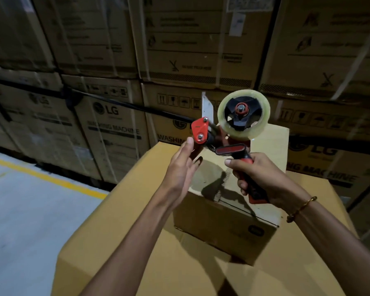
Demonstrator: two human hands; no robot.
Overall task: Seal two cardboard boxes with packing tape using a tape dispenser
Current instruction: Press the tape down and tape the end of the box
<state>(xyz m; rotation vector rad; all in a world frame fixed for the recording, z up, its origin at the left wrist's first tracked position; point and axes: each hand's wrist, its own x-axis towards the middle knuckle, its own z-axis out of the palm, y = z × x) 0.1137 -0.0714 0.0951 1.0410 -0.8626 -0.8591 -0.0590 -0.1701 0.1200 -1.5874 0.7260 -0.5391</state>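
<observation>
Above the box (222, 221), our right hand (260, 178) grips the dispenser (231, 149) and our left hand (179, 167), fingers loose, touches its nose; sealing looks hardly begun.

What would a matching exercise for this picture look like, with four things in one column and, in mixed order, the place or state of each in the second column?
Column A
1. tape roll
2. right hand
3. left hand
4. small box

Column B
a. rests on top of the large box
b. grips the handle of the tape dispenser
c. open, thumb at the dispenser's red front plate
d. clear, mounted on the dispenser's hub, held in the air

Right pairs: 1-d, 2-b, 3-c, 4-a.
</observation>
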